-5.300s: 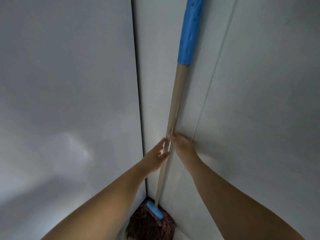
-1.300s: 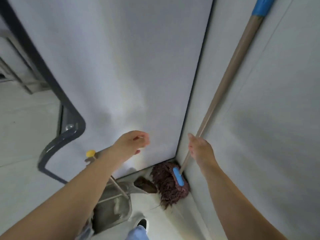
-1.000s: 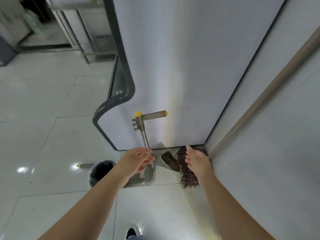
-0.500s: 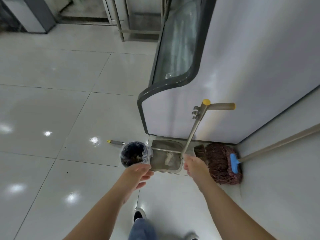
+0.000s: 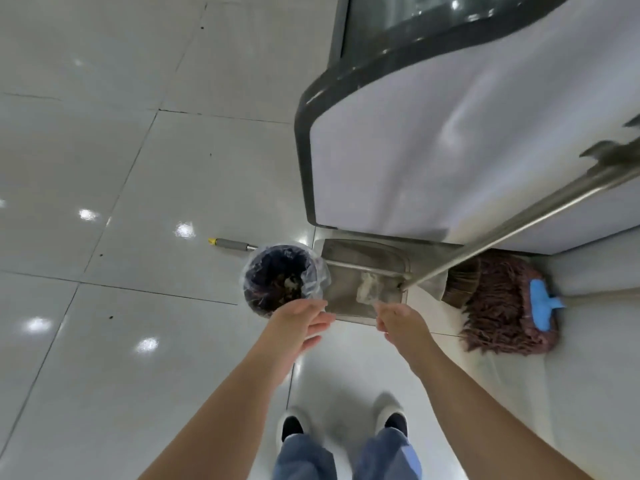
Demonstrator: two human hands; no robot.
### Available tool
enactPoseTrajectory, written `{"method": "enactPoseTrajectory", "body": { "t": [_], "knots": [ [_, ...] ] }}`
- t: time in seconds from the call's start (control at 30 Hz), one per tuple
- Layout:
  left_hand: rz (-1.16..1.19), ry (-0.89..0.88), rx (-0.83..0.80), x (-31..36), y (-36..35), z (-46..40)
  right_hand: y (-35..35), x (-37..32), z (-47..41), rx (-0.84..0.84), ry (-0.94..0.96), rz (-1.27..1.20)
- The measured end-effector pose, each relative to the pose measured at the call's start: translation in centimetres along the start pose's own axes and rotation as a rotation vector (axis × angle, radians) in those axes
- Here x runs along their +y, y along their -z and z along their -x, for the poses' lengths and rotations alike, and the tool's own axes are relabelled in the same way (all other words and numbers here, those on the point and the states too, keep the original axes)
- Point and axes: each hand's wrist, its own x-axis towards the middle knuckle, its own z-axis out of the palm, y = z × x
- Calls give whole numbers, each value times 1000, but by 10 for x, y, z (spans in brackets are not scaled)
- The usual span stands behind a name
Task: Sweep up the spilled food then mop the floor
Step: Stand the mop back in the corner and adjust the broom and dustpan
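Glossy pale floor tiles (image 5: 104,161) fill the view, with the white cabinet side of a glass-topped display unit (image 5: 450,143) as landmark. Against its foot lies the metal dustpan (image 5: 363,271), holding some pale debris, its long handle (image 5: 519,223) slanting up across the cabinet. Just left of the pan stands a small lined waste bin (image 5: 282,278) with dark refuse inside. Right of the pan, in the corner, rests the brown string mop head (image 5: 498,306) with its blue clamp (image 5: 542,306); a brush end (image 5: 462,284) shows between pan and mop. A grey handle with a yellow tip (image 5: 232,244) lies on the floor left of the bin.

Both hands hold nothing. The left hand (image 5: 299,323), fingers loosely extended, hovers at the bin's near rim; the right hand (image 5: 401,322), fingers relaxed, hovers at the pan's near edge.

Judgement: no spilled food is discernible on the tiles, and the tools appear put away; the task looks near its end. Any further move would be confirming the floor is clean.

Compared with five seconds earlier, both hands have left the mop pole they were touching, and the view has tilted from the wall corner down to the floor.
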Motion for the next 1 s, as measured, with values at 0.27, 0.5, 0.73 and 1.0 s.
{"method": "enactPoseTrajectory", "body": {
  "t": [0.27, 0.5, 0.73, 1.0],
  "knots": [
    [148, -17, 75, -94, -36, -206, -67, 77, -201, 80, 76, 186],
    [0, -144, 95, -121, -43, -338, -94, 84, -347, 172, 436, 458],
    [168, -14, 16, -135, -50, -389, -105, 73, -414, -33, 462, 899],
    [212, -68, 44, -127, -52, -394, -105, 64, -405, -131, 556, 1049]
  ]
}}
